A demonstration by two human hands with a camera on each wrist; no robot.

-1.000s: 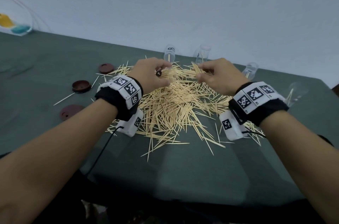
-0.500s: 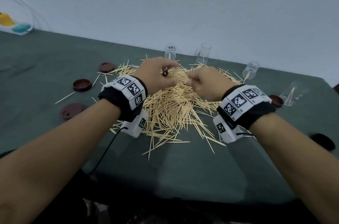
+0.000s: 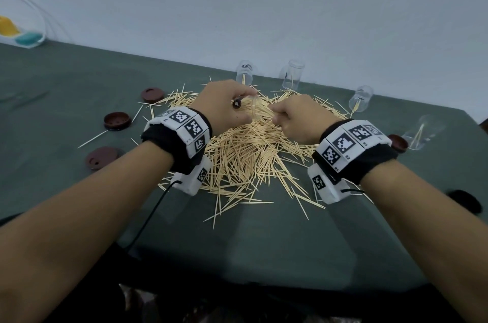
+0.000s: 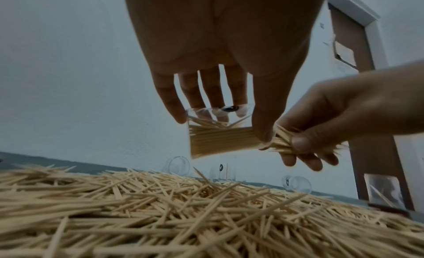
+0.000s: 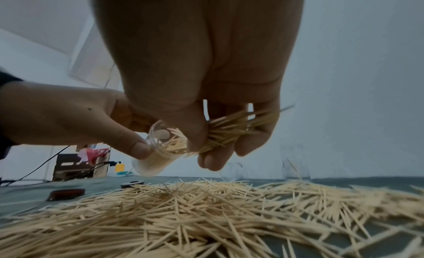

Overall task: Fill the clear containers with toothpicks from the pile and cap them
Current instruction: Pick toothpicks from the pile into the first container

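A big pile of toothpicks (image 3: 250, 153) lies on the green table (image 3: 264, 243). Just above its far side, my left hand (image 3: 232, 100) grips a clear container (image 4: 220, 136) turned on its side, with its mouth to the right. It is mostly packed with toothpicks. My right hand (image 3: 285, 116) pinches a bundle of toothpicks (image 4: 282, 140) whose ends sit in the container's mouth. In the right wrist view the container (image 5: 156, 156) tilts down to the left, and the bundle (image 5: 229, 131) fans out under my fingers.
Behind the pile are clear containers (image 3: 245, 74) (image 3: 293, 77) (image 3: 360, 99), each with a stray toothpick or two; another (image 3: 422, 132) lies at the right. Dark red caps (image 3: 152, 94) (image 3: 117, 120) (image 3: 101, 161) sit to the left and one (image 3: 397, 143) to the right. The wall is close behind.
My right hand has carried its bundle leftward from the pile's far right to the container's mouth. The left hand has kept hold of the container and barely shifted.
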